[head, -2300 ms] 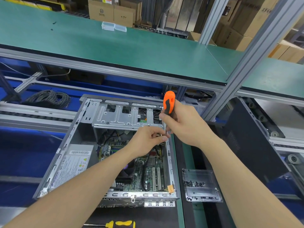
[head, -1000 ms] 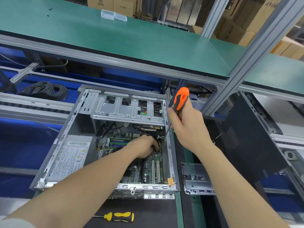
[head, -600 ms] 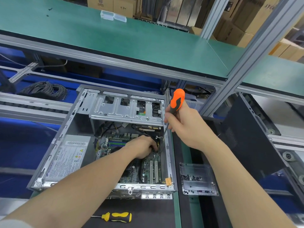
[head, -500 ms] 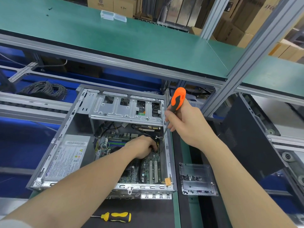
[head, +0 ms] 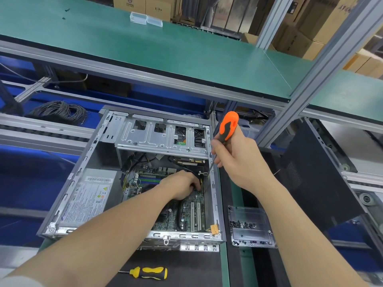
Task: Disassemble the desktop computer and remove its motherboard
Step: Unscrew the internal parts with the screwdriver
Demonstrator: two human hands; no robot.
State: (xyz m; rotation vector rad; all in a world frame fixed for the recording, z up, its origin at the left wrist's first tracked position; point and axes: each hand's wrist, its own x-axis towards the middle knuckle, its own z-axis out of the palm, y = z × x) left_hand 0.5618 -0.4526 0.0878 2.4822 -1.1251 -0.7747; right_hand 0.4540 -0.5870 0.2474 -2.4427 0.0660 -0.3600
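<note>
Orange/black screwdriver (head: pixel 227 126), yellow/black one (head: pixel 149 273), green motherboard (head: pixel 187 212)

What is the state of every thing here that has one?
Case: open.
Motherboard: inside the case, not removed.
Orange screwdriver: gripped by right hand, tip down in the case.
Left hand: inside the case, on the motherboard.
Yellow screwdriver: lying unused before the case.
Tray: holds loose screws.
</note>
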